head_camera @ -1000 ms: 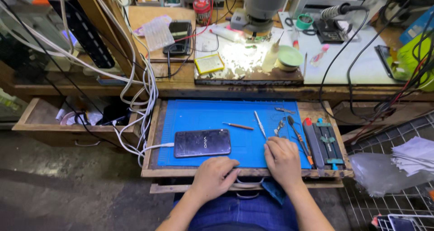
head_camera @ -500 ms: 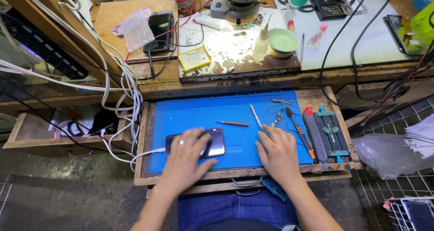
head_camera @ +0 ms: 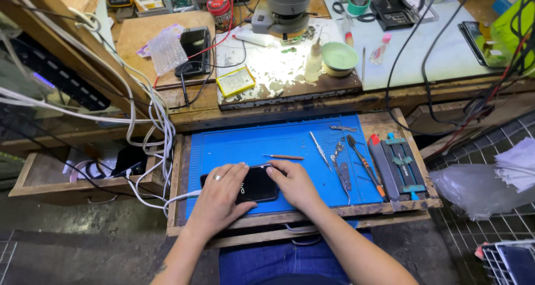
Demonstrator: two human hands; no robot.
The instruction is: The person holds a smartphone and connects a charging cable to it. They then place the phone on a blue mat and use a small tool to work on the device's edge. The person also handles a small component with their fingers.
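Both hands have come together on the black phone (head_camera: 253,184) since a moment ago; before, only the left hand lay on it and the right hand rested on the mat beside it. Now the left hand (head_camera: 220,198) lies flat over the left part of the phone, fingers spread a little, with a ring on one finger. The right hand (head_camera: 292,183) holds the right end of the phone, its fingers curled around the edge.

The phone lies flat on the blue mat (head_camera: 290,143), near the front edge of the pull-out wooden tray (head_camera: 301,215). A white cable (head_camera: 181,197) runs to the left end of the phone, though the spot where they meet is hidden under the left hand.

Just past the phone on the mat lies a small thin tool with a brown handle (head_camera: 284,157). To the right lie tweezers (head_camera: 320,150) and a screwdriver with an orange tip (head_camera: 365,165). Next to those, at the right side of the tray, sits a blue and black clamp tool (head_camera: 401,165).

Farther back on the tabletop (head_camera: 434,56) stand a green bowl (head_camera: 340,56), a small squeeze bottle (head_camera: 314,64) and a yellow flat pack (head_camera: 235,81). A bunch of white wires (head_camera: 150,123) hangs down on the left.
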